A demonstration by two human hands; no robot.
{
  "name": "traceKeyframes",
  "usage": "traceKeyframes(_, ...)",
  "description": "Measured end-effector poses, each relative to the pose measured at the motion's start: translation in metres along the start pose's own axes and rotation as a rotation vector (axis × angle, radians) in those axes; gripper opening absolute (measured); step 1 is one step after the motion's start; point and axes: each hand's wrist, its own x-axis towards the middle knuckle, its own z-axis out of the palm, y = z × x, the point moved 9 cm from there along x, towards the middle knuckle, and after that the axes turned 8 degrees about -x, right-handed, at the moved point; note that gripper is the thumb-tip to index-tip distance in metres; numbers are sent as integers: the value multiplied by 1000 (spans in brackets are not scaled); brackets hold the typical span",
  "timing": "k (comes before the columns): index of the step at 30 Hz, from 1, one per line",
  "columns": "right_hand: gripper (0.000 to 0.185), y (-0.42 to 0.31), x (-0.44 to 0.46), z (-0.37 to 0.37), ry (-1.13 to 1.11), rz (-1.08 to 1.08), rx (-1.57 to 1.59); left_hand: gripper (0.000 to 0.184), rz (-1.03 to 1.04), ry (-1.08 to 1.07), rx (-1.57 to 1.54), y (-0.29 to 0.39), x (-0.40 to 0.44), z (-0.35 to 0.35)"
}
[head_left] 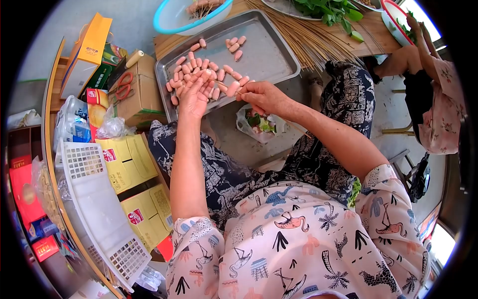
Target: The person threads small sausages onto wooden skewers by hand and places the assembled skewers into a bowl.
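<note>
My left hand (195, 93) is over the near left part of a metal tray (271, 54), its fingertips closed on a small sausage that they mostly hide. Between the hands, a thin bamboo skewer (222, 84) carries a pink sausage (233, 89). Its near end is gripped by my right hand (266, 97), just off the tray's near edge. Loose small sausages (191, 64) lie in a heap under and around my left hand, and a few more sausages (234, 44) sit apart toward the tray's far side.
A bundle of bamboo skewers (294, 37) lies right of the tray. Behind it stands a blue-rimmed bowl (172, 20) of skewered food. Green leaves (328, 11) are farther back. A plastic bag of scraps (256, 124) is below. Boxes (142, 89) crowd the left; another person (438, 104) sits right.
</note>
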Motion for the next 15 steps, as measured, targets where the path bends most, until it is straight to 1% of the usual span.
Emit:
traceKeyframes(9, 19, -4, -2, 0, 4, 23, 5, 27, -7, 27, -34, -1, 1, -1)
traceKeyframes(15, 19, -2, -1, 0, 9, 27, -20, 23, 11, -18, -11, 0, -1, 4)
